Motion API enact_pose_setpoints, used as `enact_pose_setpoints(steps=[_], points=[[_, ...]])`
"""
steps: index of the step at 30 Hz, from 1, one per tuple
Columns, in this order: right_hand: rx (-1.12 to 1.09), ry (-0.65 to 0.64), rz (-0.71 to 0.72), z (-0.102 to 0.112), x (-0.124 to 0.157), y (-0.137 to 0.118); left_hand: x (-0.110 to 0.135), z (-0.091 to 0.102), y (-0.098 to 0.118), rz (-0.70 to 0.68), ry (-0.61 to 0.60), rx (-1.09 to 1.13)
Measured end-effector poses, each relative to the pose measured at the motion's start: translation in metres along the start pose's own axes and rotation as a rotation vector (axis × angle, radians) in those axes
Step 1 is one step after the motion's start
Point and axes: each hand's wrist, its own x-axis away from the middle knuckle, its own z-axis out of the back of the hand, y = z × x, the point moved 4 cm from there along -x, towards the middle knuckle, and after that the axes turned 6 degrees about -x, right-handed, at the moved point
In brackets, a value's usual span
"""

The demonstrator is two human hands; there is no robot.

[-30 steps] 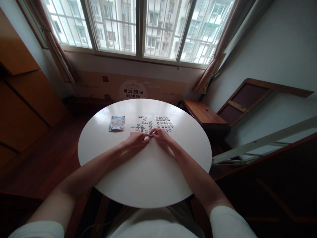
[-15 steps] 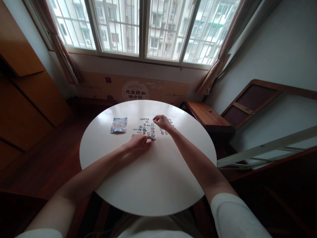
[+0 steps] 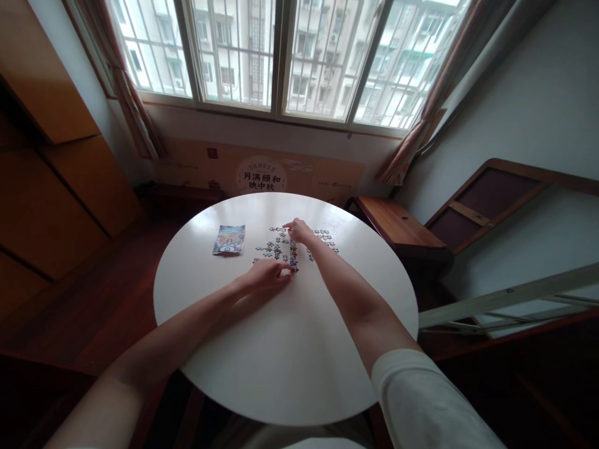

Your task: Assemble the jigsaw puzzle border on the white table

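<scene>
A narrow joined strip of jigsaw puzzle pieces (image 3: 292, 252) runs front to back on the white round table (image 3: 281, 349). My left hand (image 3: 269, 274) rests at the strip's near end, index finger stretched out and touching it, thumb apart below. At the far end of the strip is my right hand (image 3: 299, 232), with its index finger reaching left to the far loose pieces (image 3: 277, 229) and its thumb lower, near the strip. More loose puzzle pieces (image 3: 274, 248) lie left of the strip. Others (image 3: 324, 236) lie to its right, partly hidden by my right hand and forearm.
A colourful printed picture sheet (image 3: 229, 240) lies on the table's left side. Beyond the table, a wooden bench (image 3: 397, 221) stands at the right and a printed cardboard panel (image 3: 196, 165) sits below the barred window. Orange-brown cabinets (image 3: 70, 199) line the left.
My right hand has gone from closed fingers above the strip's far end to a stretched index finger at the far loose pieces. My left hand stays at the near end. The view has shifted slightly.
</scene>
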Motion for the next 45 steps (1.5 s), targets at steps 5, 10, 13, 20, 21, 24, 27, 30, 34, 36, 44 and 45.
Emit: enact_pose_setpoints(steps=[5, 10, 13, 20, 21, 24, 27, 30, 34, 36, 44, 45], points=[[0.093, -0.005, 0.004, -0.004, -0.002, -0.001, -0.001, -0.002, 0.000, 0.019, 0.005, -0.001], [0.141, 0.031, 0.026, -0.002, -0.002, -0.002, -0.002, -0.003, 0.000, -0.007, 0.025, -0.014], [0.139, 0.032, 0.048, -0.002, -0.002, -0.005, -0.001, -0.002, 0.000, -0.007, 0.027, -0.018], [0.179, 0.008, 0.012, -0.001, -0.004, -0.009, -0.001, -0.002, 0.001, -0.005, 0.018, -0.022], [0.186, 0.010, -0.005, -0.001, -0.005, -0.009, -0.001, -0.002, 0.001, -0.005, 0.017, -0.024], [0.181, 0.001, -0.066, 0.000, -0.006, -0.008, -0.001, -0.002, 0.001, -0.012, 0.020, -0.026], [0.143, -0.023, -0.138, -0.001, -0.009, -0.005, -0.002, -0.003, 0.000, -0.018, 0.024, -0.021], [0.110, -0.042, -0.188, -0.003, -0.012, -0.001, -0.002, -0.003, 0.000, -0.011, 0.021, -0.021], [0.105, -0.048, -0.217, -0.003, -0.015, 0.002, -0.001, -0.002, 0.000, -0.006, 0.019, -0.015], [0.099, -0.047, -0.229, -0.002, -0.015, 0.003, 0.000, -0.001, 0.001, -0.004, 0.020, -0.014], [-0.113, 0.032, -0.210, 0.002, -0.009, 0.006, -0.002, -0.004, 0.000, -0.012, 0.032, -0.031], [-0.153, 0.050, -0.187, 0.002, -0.007, 0.006, -0.002, -0.004, 0.000, -0.013, 0.033, -0.031]])
